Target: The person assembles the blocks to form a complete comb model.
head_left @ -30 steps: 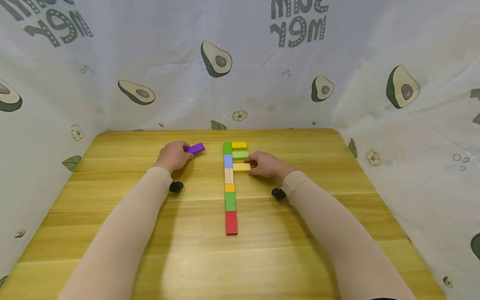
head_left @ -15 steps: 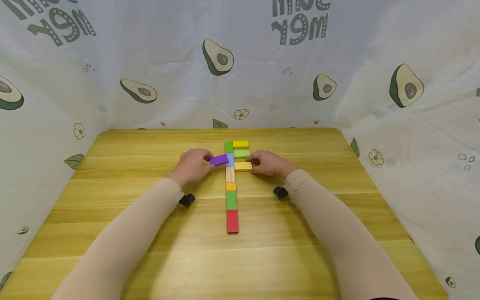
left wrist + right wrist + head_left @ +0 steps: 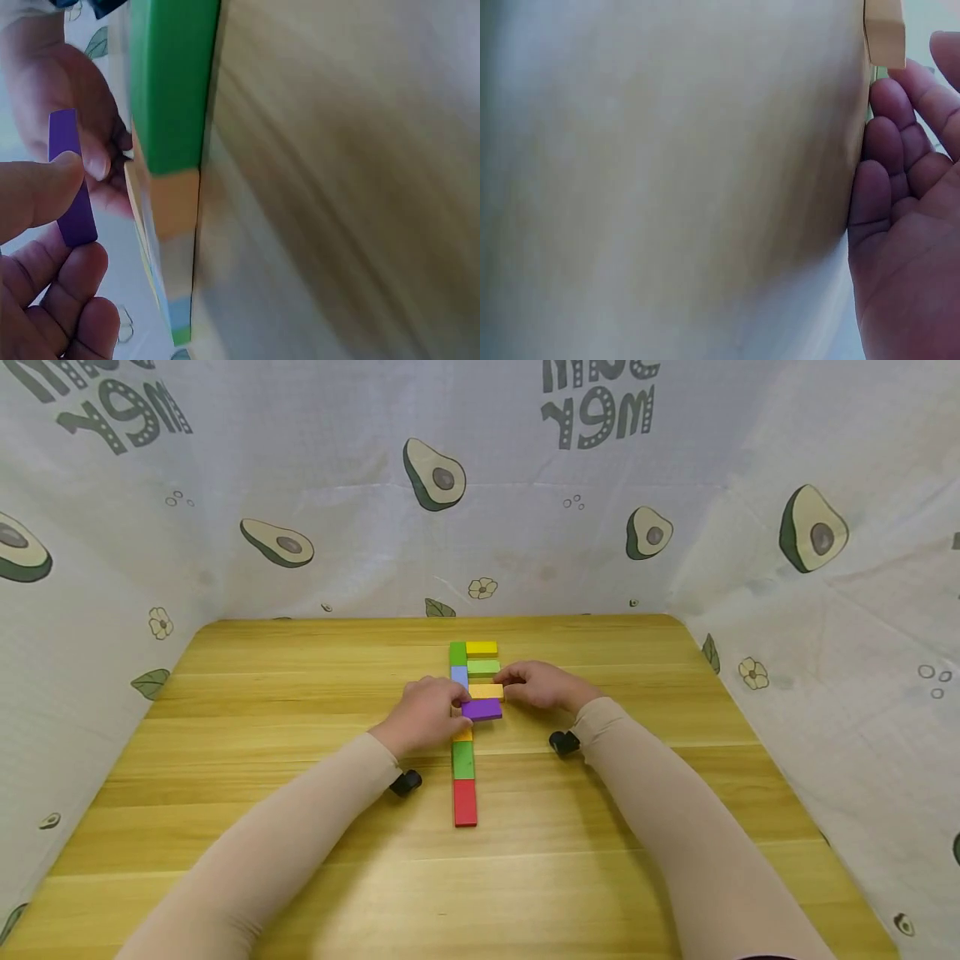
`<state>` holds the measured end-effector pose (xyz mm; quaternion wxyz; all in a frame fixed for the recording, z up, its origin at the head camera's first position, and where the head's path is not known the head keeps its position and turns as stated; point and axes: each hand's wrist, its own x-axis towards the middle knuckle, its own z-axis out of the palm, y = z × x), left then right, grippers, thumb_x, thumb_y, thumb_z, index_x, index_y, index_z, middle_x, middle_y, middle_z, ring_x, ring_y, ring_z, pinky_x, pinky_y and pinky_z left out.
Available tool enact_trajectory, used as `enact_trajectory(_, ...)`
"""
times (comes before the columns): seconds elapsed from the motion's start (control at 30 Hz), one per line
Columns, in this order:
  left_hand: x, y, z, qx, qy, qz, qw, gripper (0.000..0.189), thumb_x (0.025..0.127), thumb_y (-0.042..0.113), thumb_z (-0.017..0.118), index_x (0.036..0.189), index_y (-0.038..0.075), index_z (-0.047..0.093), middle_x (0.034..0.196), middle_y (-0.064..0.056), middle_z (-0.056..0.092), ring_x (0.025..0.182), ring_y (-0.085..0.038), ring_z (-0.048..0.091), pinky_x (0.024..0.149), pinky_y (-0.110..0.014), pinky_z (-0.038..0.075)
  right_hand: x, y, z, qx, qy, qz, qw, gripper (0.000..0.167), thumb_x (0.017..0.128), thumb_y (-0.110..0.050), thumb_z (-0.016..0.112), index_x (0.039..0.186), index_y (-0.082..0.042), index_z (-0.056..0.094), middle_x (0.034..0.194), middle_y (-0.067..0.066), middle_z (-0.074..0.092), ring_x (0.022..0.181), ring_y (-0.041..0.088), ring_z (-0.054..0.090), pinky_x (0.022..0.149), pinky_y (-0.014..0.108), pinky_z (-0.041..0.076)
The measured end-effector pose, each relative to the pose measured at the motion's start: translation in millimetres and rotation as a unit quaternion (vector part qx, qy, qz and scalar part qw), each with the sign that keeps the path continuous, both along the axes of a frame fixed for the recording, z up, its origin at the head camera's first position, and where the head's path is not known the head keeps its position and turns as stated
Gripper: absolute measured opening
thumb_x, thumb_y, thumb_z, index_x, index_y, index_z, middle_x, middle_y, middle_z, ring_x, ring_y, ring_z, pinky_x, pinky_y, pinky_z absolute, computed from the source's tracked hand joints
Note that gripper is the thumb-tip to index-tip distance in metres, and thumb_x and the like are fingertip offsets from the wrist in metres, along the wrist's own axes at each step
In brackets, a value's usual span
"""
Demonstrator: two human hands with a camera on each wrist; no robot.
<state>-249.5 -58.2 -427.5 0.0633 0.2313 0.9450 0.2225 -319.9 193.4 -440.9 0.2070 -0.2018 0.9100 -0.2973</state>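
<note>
My left hand [image 3: 426,714] pinches a purple block [image 3: 483,709] at its left end, thumb on one side and fingers on the other. In the left wrist view the purple block [image 3: 78,217] is held above the row of blocks. In the head view it overlaps the row just nearer than a pale orange block [image 3: 486,692] pointing right. My right hand [image 3: 546,685] rests on the table by that block's right end, its fingers loosely bent. In the right wrist view the thumb stands apart from the pale orange block [image 3: 885,34].
A column of blocks runs toward me: green [image 3: 458,653], blue [image 3: 459,676], orange [image 3: 462,735], green [image 3: 463,760] and red [image 3: 465,802]. Its wooden block is hidden behind my left hand. Yellow [image 3: 482,649] and light green [image 3: 483,667] blocks branch right. A printed cloth [image 3: 337,460] hangs behind the table.
My left hand has carried the purple block rightward and nearer, from left of the column to over it, below the pale orange block. The right hand has barely moved.
</note>
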Motion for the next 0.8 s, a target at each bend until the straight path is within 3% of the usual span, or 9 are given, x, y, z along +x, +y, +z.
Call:
enact_trajectory(0.17,4.0,10.7,0.1,-0.020,0.008,-0.013,0.9997,0.034,0.096,0.036,0.077,0.122,0.015,0.074,0.114,0.001,0.073,0.106,-0.022,0.058,0.101,-0.048,0.041,0.7,1.2,1.8,0.004,-0.007,-0.011,0.9999,0.039,0.107,-0.022,0.056,0.143,-0.009,0.062,0.143,0.013,0.065,0.136,0.031,0.056,0.123,0.052,0.037)
enact_trajectory(0.4,5.4,18.8,-1.3,-0.041,0.009,-0.021,0.9989,0.033,0.096,0.037,0.077,0.122,0.016,0.074,0.113,0.001,0.071,0.107,-0.022,0.059,0.102,-0.051,0.042,1.4,0.4,3.7,-0.011,-0.026,-0.019,0.9994,0.040,0.106,-0.021,0.061,0.144,-0.007,0.062,0.141,0.014,0.066,0.131,0.030,0.059,0.120,0.050,0.041)
enact_trajectory(0.8,6.4,22.9,-1.3,-0.048,-0.006,-0.013,0.9987,0.030,0.094,0.035,0.080,0.118,0.018,0.076,0.103,0.002,0.067,0.101,-0.021,0.058,0.100,-0.050,0.041,-1.2,0.7,1.5,-0.026,-0.034,-0.017,0.9989,0.041,0.103,-0.020,0.067,0.142,-0.006,0.063,0.140,0.016,0.066,0.132,0.032,0.060,0.119,0.050,0.043)
